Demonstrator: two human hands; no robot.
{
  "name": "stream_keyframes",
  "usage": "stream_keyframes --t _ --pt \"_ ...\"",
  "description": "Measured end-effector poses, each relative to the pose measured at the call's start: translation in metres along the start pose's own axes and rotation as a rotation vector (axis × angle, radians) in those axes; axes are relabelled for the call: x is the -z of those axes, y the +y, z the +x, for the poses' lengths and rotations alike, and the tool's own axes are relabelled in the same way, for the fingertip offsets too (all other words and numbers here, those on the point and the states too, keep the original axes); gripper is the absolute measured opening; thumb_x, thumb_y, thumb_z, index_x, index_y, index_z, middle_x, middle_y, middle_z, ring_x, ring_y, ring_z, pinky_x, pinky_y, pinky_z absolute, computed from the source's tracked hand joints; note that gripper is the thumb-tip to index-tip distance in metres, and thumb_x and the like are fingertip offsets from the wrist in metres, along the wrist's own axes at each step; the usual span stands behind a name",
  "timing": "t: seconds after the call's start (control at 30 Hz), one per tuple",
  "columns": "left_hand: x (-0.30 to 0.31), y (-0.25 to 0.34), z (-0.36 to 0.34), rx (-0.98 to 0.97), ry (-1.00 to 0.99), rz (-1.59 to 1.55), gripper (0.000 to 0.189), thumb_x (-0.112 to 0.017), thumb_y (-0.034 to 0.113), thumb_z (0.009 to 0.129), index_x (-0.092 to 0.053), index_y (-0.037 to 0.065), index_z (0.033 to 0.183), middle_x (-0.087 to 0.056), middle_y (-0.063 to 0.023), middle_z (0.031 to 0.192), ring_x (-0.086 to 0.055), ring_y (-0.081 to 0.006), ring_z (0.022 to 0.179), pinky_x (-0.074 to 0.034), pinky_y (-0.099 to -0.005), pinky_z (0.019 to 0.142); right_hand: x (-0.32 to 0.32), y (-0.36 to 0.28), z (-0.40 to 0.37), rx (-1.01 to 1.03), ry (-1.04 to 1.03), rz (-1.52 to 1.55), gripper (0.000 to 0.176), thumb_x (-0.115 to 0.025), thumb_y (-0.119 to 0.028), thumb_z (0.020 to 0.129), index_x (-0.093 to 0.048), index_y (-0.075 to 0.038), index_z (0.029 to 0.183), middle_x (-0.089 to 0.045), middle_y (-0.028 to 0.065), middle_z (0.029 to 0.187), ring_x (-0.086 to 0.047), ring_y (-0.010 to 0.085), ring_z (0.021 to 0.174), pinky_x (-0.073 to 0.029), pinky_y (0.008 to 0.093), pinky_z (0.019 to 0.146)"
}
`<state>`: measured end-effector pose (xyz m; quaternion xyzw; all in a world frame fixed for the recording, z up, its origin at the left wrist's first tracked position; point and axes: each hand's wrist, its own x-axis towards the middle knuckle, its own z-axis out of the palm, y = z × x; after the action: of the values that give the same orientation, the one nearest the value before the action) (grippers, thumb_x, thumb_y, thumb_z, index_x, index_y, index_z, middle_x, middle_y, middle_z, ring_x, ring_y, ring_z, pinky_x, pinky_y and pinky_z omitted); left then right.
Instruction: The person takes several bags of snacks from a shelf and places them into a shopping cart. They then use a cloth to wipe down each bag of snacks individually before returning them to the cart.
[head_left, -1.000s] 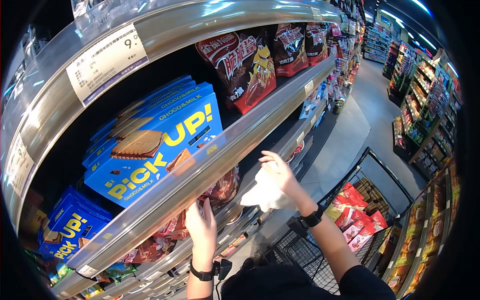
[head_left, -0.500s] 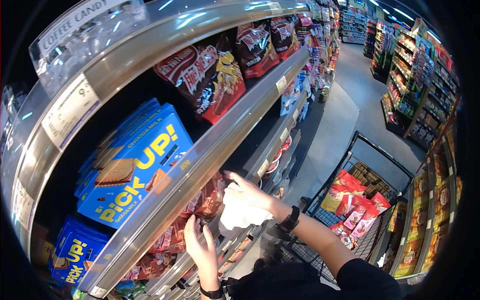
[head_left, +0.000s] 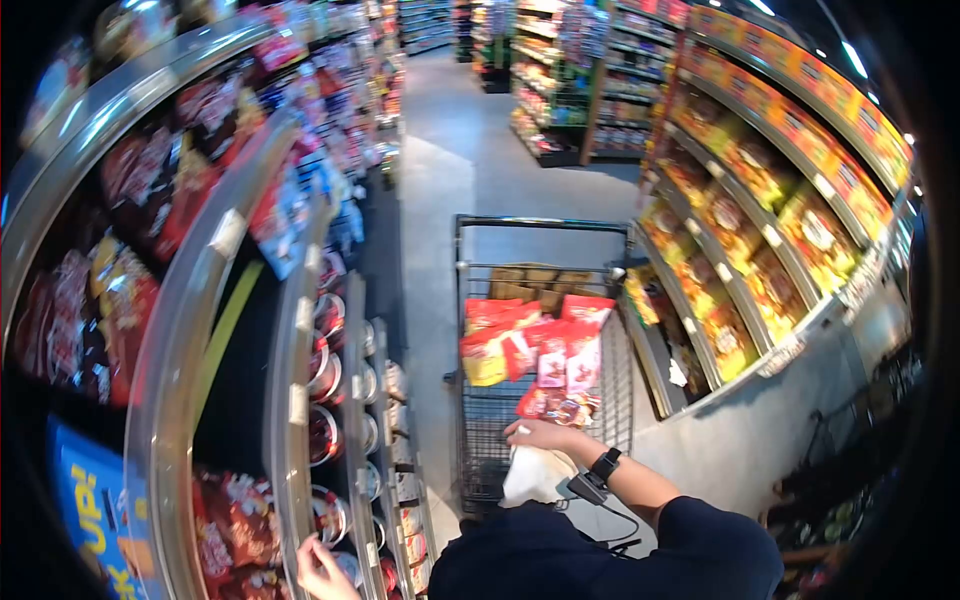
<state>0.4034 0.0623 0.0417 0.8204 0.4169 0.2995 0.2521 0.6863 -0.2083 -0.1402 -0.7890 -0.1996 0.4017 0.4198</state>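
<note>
My right hand (head_left: 545, 436) is over the near end of a black wire shopping cart (head_left: 545, 221), its fingers closed on a crumpled white cloth (head_left: 538, 476) that hangs below it. Just beyond that hand, red and pink snack bags (head_left: 583, 355) and a red-and-yellow bag (head_left: 485, 362) lie in the cart. My left hand (head_left: 325, 574) is low at the left, its fingers apart and holding nothing, close to the front edge of a shelf. Red-brown snack bags (head_left: 238, 520) lie on the shelf to its left.
Round lidded tubs (head_left: 325, 435) line the lower left shelves. A blue box (head_left: 85, 500) stands at far left, below hanging snack bags (head_left: 125, 310). Shelves of yellow-and-orange packs (head_left: 735, 215) border the cart's right side. The grey aisle floor (head_left: 440, 150) runs ahead.
The view has swung right toward the cart and aisle. My right hand has moved from the shelf to the cart with the white cloth. My left hand stays beside the shelves.
</note>
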Motion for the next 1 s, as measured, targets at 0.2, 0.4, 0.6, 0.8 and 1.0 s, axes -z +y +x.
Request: stream_keyframes --t 0.2,0.4,0.6,0.8,1.0 --pt "-0.019 0.006 0.017 -0.15 -0.088 -0.031 0.018 -0.056 0.012 0.088 -0.064 -0.004 0.09 -0.065 -0.0168 0.083 -0.063 -0.0255 0.077 -0.05 -0.0324 0.073 0.01 0.168 0.013 -0.556 0.797 0.2 0.067 -0.072 -0.03 0.068 -0.047 0.003 0.12 -0.058 0.0237 0.111 -0.057 0.0329 0.104 -0.045 0.0363 0.087" --pt "-0.026 0.017 0.029 -0.231 -0.077 0.021 0.02 -0.056 0.014 0.088 -0.064 -0.004 0.091 -0.065 -0.0161 0.084 -0.062 -0.027 0.075 -0.051 -0.0319 0.072 -0.004 0.228 0.022 -0.593 0.925 0.42 0.046 -0.069 -0.025 0.071 -0.058 0.006 0.103 -0.063 0.0217 0.097 -0.061 0.0325 0.093 -0.048 0.0367 0.08" --pt "-0.014 0.011 0.038 -0.289 -0.089 0.162 0.018 -0.055 0.012 0.088 -0.065 -0.003 0.089 -0.065 -0.016 0.085 -0.06 -0.0298 0.08 -0.048 -0.0345 0.078 -0.01 0.239 0.037 -0.563 1.083 0.433 0.046 -0.062 -0.035 0.076 -0.06 0.005 0.098 -0.064 0.0213 0.093 -0.062 0.0323 0.091 -0.046 0.0396 0.078" --pt "-0.011 0.026 0.04 -0.414 -0.294 0.262 0.023 -0.055 0.018 0.088 -0.066 -0.002 0.093 -0.066 -0.0167 0.087 -0.062 -0.0302 0.08 -0.049 -0.0329 0.077 -0.006 0.207 0.017 -0.279 1.006 0.882 0.025 -0.057 -0.02 0.081 -0.061 0.0 0.097 -0.064 0.009 0.087 -0.061 0.0194 0.076 -0.047 0.0319 0.068" --pt "-0.042 -0.004 0.058 -0.032 -0.984 -0.23 0.031 -0.055 0.011 0.089 -0.053 0.006 0.119 -0.06 -0.0066 0.092 -0.058 -0.0102 0.079 -0.046 -0.0168 0.062 0.016 0.014 -0.096 0.078 0.809 0.812 0.016 -0.057 -0.015 0.085 -0.06 -0.002 0.094 -0.063 0.0033 0.084 -0.058 0.0093 0.072 -0.045 0.0241 0.062"
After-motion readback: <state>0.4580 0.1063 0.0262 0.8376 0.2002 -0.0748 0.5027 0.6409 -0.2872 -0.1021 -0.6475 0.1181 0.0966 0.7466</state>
